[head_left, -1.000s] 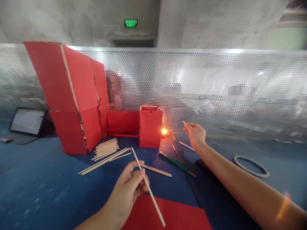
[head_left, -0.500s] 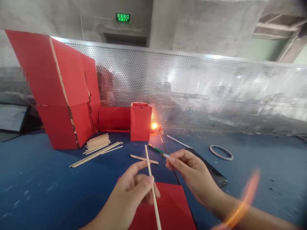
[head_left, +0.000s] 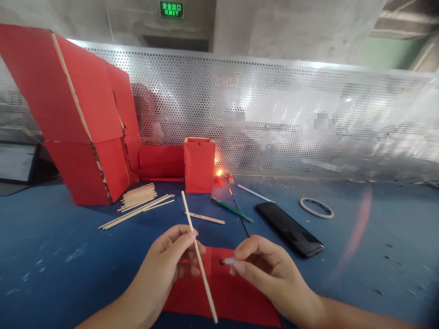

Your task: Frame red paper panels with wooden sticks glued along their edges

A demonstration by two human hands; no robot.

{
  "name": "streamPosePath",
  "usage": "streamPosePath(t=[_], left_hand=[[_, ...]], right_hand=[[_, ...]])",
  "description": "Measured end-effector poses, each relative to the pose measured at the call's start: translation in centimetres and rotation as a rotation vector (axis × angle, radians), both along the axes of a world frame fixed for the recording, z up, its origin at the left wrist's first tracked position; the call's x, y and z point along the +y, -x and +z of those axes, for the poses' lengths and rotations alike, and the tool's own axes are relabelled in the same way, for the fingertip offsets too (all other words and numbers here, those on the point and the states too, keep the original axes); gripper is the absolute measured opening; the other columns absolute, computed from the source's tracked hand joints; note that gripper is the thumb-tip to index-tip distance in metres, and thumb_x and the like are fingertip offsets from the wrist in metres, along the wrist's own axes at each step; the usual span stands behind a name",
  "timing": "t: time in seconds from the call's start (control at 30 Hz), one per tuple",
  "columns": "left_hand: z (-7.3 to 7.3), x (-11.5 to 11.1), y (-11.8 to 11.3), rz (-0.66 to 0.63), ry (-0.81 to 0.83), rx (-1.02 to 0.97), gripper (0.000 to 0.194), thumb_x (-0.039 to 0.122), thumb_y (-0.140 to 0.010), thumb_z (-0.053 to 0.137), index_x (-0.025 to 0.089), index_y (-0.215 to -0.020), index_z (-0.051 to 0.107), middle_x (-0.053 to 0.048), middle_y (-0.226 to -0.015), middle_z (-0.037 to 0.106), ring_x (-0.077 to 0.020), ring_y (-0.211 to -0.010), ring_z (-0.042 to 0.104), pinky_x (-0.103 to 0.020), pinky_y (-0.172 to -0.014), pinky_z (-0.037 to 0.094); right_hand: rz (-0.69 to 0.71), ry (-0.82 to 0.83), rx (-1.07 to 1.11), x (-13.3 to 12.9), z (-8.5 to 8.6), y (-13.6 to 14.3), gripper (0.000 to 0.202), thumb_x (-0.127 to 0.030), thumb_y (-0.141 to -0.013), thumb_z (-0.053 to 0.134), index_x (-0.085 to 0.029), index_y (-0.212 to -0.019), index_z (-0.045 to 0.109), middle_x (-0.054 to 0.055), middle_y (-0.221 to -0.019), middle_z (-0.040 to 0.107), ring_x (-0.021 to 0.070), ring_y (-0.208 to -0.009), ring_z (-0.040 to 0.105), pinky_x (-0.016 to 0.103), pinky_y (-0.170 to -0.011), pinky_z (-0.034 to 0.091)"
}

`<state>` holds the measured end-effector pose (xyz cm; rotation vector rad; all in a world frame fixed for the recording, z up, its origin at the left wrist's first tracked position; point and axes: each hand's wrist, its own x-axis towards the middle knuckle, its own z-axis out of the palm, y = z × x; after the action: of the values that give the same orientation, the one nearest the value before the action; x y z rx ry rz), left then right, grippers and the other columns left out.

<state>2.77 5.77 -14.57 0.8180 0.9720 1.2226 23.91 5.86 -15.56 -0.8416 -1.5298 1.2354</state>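
My left hand [head_left: 171, 256] pinches a thin pale wooden stick [head_left: 204, 274], which slants with its top end away to the left. In my right hand [head_left: 270, 267], thumb and fingers close on a short translucent glue stick [head_left: 227, 261]. Its tip is dark and points left toward the wooden stick, with a gap between them. Beneath both hands lies a red sheet [head_left: 219, 301]. Farther back, a small flame [head_left: 219, 172] burns beside an open-topped red box [head_left: 199, 169].
A tall red structure [head_left: 82, 169] stands at left, near a pile of wooden sticks [head_left: 137, 197]. A flat wooden strip [head_left: 207, 219], a green-handled tool [head_left: 228, 208], a black phone [head_left: 290, 228] and a ring-shaped roll [head_left: 314, 213] lie ahead. A perforated metal panel [head_left: 267, 114] closes the back.
My right hand has drawn the glue stick back toward me, away from the flame side. My left hand has shifted left with the wooden stick. The camera view has tipped slightly upward in framing.
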Motion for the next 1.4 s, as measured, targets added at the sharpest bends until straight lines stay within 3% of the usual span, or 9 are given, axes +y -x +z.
streamPosePath(t=[0.2, 0.43, 0.6, 0.77, 1.0, 1.2, 1.4], left_hand=[[-0.4, 0.2, 0.1, 0.000, 0.008, -0.020, 0.033, 0.045, -0.067, 0.083, 0.018, -0.075, 0.066, 0.005, -0.059, 0.060, -0.0088, -0.054, 0.056, -0.021, -0.054, 0.053], [-1.2, 0.2, 0.4, -0.033, -0.014, -0.002, 0.039, 0.044, -0.070, 0.083, 0.021, -0.096, 0.065, 0.006, -0.062, 0.065, -0.0097, -0.054, 0.060, -0.021, -0.053, 0.050], [-1.2, 0.3, 0.3, -0.039, -0.020, 0.007, 0.035, 0.045, -0.073, 0.082, 0.022, -0.094, 0.065, 0.007, -0.062, 0.063, -0.0085, -0.054, 0.062, -0.019, -0.053, 0.049], [-1.1, 0.3, 0.4, -0.012, -0.001, 0.002, 0.037, 0.044, -0.073, 0.082, 0.022, -0.097, 0.065, 0.007, -0.065, 0.062, -0.0090, -0.055, 0.061, -0.022, -0.056, 0.052], [-1.0, 0.1, 0.4, -0.004, 0.004, -0.024, 0.034, 0.041, -0.074, 0.082, 0.021, -0.096, 0.065, 0.007, -0.067, 0.061, -0.0085, -0.054, 0.060, -0.023, -0.056, 0.053], [-1.0, 0.1, 0.4, -0.009, -0.004, -0.024, 0.035, 0.042, -0.075, 0.082, 0.021, -0.097, 0.066, 0.006, -0.069, 0.061, -0.0086, -0.055, 0.060, -0.023, -0.057, 0.054], [-0.9, 0.2, 0.4, -0.005, 0.004, -0.021, 0.038, 0.044, -0.072, 0.083, 0.020, -0.096, 0.066, 0.006, -0.068, 0.062, -0.0088, -0.055, 0.060, -0.023, -0.054, 0.053]], right_hand=[[0.028, -0.165, -0.156, -0.1, 0.2, 0.0, 0.006, -0.021, -0.082, 0.073, -0.022, -0.081, 0.068, 0.000, -0.076, 0.073, 0.0090, -0.070, 0.067, 0.017, -0.067, 0.054], [0.068, -0.172, -0.225, -0.3, 0.3, 0.4, 0.005, -0.018, -0.082, 0.071, -0.020, -0.081, 0.067, 0.002, -0.074, 0.074, 0.0132, -0.067, 0.071, 0.021, -0.064, 0.057], [0.081, -0.290, -0.237, -0.4, 0.2, 0.6, 0.011, -0.012, -0.076, 0.073, -0.020, -0.076, 0.067, -0.001, -0.066, 0.070, 0.0100, -0.058, 0.062, 0.017, -0.056, 0.052], [0.095, -0.346, -0.215, -0.3, 0.2, 0.5, 0.013, -0.009, -0.076, 0.072, -0.021, -0.077, 0.069, -0.001, -0.068, 0.070, 0.0102, -0.060, 0.062, 0.018, -0.058, 0.052], [0.068, -0.293, -0.240, -0.3, 0.3, 0.5, 0.010, -0.012, -0.076, 0.072, -0.021, -0.075, 0.068, -0.001, -0.064, 0.065, 0.0106, -0.055, 0.055, 0.019, -0.051, 0.048], [0.085, -0.224, -0.225, -0.3, 0.2, 0.4, 0.008, -0.016, -0.077, 0.072, -0.021, -0.074, 0.067, 0.000, -0.067, 0.068, 0.0123, -0.059, 0.058, 0.022, -0.056, 0.051], [0.071, -0.247, -0.288, -0.4, 0.3, 0.4, 0.005, -0.018, -0.077, 0.071, -0.021, -0.075, 0.067, -0.001, -0.060, 0.062, 0.0111, -0.053, 0.051, 0.021, -0.049, 0.045]])
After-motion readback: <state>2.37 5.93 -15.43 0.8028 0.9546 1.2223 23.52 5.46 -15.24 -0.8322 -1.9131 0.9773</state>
